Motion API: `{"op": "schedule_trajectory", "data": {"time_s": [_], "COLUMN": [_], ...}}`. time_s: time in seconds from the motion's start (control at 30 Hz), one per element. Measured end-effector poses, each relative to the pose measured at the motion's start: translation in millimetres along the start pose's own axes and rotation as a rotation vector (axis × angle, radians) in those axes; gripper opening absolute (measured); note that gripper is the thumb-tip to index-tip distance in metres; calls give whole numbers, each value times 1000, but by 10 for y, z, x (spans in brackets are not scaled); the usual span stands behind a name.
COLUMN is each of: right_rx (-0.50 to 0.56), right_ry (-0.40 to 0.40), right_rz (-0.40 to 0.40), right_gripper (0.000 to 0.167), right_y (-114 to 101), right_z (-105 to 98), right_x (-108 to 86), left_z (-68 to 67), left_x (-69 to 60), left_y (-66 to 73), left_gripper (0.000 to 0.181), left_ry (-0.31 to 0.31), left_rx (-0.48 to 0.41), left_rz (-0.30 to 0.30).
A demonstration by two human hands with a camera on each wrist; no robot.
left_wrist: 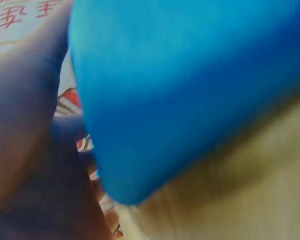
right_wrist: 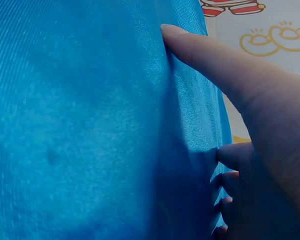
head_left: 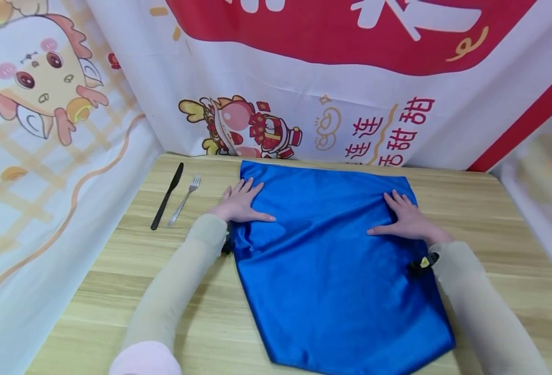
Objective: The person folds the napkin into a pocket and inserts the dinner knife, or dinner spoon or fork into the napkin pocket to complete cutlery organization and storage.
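A shiny blue cloth (head_left: 332,281) lies spread on the wooden table, with a wrinkle running diagonally across its upper half. On its upper left edge rests my left hand (head_left: 243,203), fingers spread and thumb pointing inward over the fabric. My right hand (head_left: 407,219) lies spread on the upper right side, its thumb also turned inward. In the right wrist view, the thumb and fingertips of the right hand (right_wrist: 270,110) touch the cloth (right_wrist: 80,125). The left wrist view shows a blurred cloth edge (left_wrist: 140,125) beside the left hand (left_wrist: 30,140).
Left of the cloth, a black knife (head_left: 167,197) and a silver fork (head_left: 184,200) lie side by side on the wooden table (head_left: 111,291). Printed white curtains (head_left: 285,78) hang behind the table and along its sides.
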State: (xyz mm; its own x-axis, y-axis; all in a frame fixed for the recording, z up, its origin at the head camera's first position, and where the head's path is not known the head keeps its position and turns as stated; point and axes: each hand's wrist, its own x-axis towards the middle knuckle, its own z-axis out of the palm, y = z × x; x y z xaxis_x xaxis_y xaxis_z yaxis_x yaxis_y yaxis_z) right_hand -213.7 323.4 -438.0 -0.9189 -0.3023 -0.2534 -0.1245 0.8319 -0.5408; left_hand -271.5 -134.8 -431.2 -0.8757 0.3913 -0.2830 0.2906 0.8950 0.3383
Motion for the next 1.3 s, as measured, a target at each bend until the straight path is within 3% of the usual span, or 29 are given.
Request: {"op": "schedule_trajectory", "data": {"time_s": [0.17,0.33,0.6,0.77,0.93,1.1,1.2,1.3], "right_rx": [21,30,11,4,-20,-22,-21,-21], "right_ry": [-9,-29,-37,-26,-44,-41,-42,-47], "right_rz": [0,-16,-50,-93,-85,-88,-81,-73], "right_gripper": [117,115,113,116,121,121,121,121], "right_y": [8,-97,-182,-207,-183,-151,-143,-145], "right_z": [-20,-48,37,135,208,229,222,217], "right_x": [-29,-159,-399,-487,-508,-499,-506,-516], "left_z": [-55,-82,42,104,132,146,113,92], "left_x": [-140,-436,-804,-887,-908,-922,-930,-963], "left_y": [-154,-310,-387,-350,-339,-351,-350,-379], "left_gripper": [105,85,70,48,24,26,29,35], "left_ry": [65,147,187,218,233,243,212,120], "left_rx": [-96,-141,-218,-306,-364,-562,-689,-701], "left_rz": [28,29,71,63,60,100,106,114]}}
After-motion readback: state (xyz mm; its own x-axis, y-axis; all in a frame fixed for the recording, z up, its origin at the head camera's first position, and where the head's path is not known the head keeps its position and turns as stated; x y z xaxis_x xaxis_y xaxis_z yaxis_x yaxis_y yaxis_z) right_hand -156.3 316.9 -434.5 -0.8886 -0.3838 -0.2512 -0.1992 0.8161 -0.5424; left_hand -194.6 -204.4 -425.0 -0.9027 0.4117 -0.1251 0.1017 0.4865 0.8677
